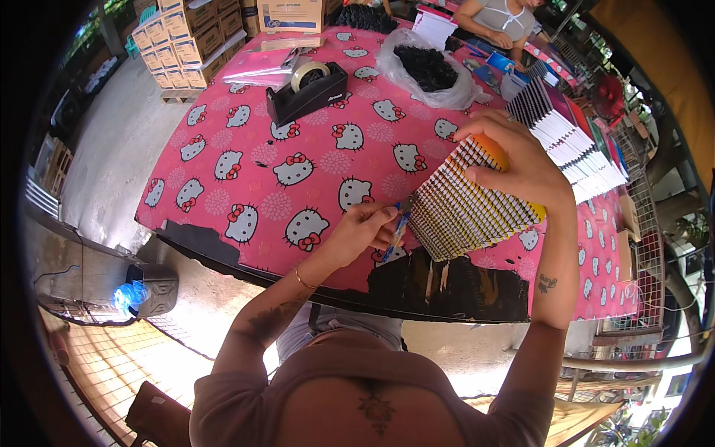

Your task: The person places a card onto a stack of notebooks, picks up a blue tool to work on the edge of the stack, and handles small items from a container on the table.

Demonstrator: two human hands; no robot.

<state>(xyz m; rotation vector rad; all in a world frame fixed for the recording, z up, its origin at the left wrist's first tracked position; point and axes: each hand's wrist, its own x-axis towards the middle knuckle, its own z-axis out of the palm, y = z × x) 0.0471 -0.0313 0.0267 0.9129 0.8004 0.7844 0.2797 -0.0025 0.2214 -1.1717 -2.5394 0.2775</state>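
Observation:
A stack of spiral-bound notebooks [469, 201] with yellow-orange covers lies near the front of the table, its rows of black coil bindings facing me. My right hand [514, 160] grips the stack, thumb on the near side and fingers over its far edge. In my left hand [367, 229] are small blue-handled pliers [401, 227]. Their dark tip points at the left corner of the stack, by the coil ends. Whether the jaws touch a coil is too small to tell.
A black tape dispenser [309, 97] stands on the pink patterned tablecloth [253, 190], beside clear plastic packets [257, 68]. Black coils fill a plastic bag [428, 71]. More bound notebooks [573, 141] are stacked right. Another person [499, 26] sits at the far side; cartons [182, 45] rise at back left.

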